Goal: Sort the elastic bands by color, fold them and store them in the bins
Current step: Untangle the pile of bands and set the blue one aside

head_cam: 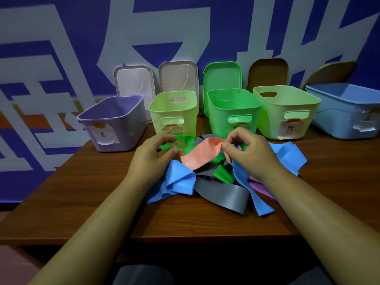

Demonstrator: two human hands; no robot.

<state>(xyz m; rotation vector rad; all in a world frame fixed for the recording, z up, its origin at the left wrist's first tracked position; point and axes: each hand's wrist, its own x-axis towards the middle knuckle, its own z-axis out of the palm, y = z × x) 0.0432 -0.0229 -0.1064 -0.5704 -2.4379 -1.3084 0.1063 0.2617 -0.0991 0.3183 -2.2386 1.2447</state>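
As both grips, left hand (156,156) and right hand (247,154), pinch the pink band (200,156), we judge sorting barely begun: pile (222,194) mixed on desk (82,192), bins (232,112) seemingly empty.

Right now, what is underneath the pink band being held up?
Under the pink band, pinched by the left hand and right hand, green bands and a grey band show, with blue bands nearer. These hide whatever lies deeper and the table beneath.
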